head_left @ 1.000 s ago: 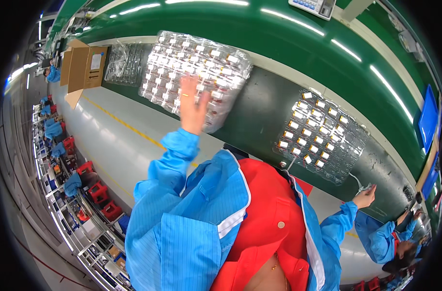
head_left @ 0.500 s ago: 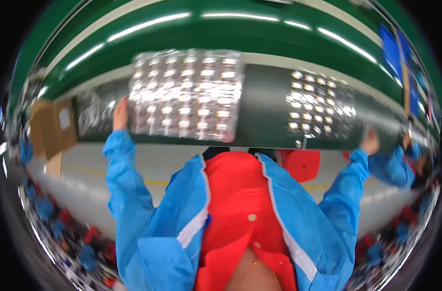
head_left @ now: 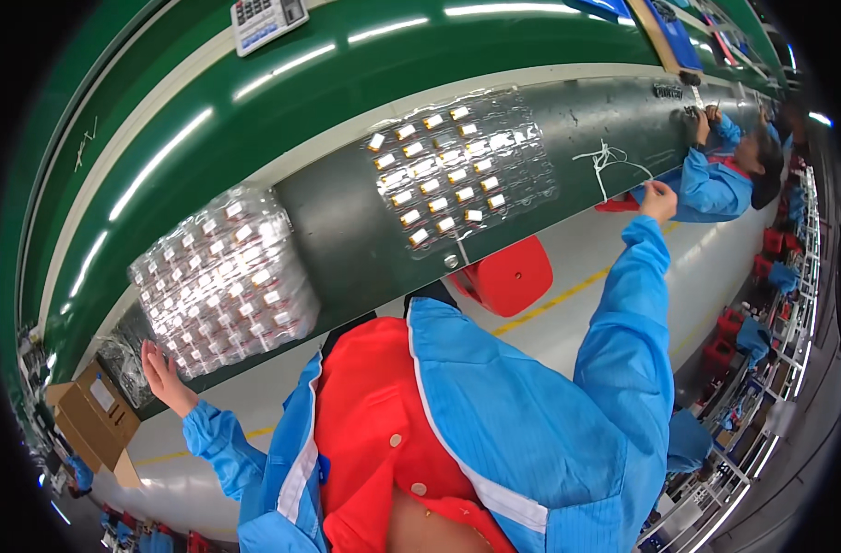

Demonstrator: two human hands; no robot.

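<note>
My left hand [head_left: 165,376], fingers stretched out, is beside the near left corner of a stack of clear plastic trays [head_left: 219,276]. Rows of small silvery pieces with yellow edges fill the top tray. Far out to the right, my right hand [head_left: 658,201] is closed at the end of a thin white string [head_left: 634,167]. More of the string lies in a loose tangle on the dark bench top. Between my hands rests another clear tray [head_left: 529,152], which holds the same kind of pieces in its left part; the pockets to the right look bare.
A cardboard box [head_left: 90,415] stands by the bench's left end, near crumpled clear plastic [head_left: 124,364]. A red stool [head_left: 513,275] is below the front edge. A co-worker [head_left: 720,180] in blue sits at right. A calculator [head_left: 268,20] lies on the green surface beyond.
My view has turned to the right, so the trays appear farther left and tilted. My right hand has reached out to the white string. My left hand stays beside the tray stack.
</note>
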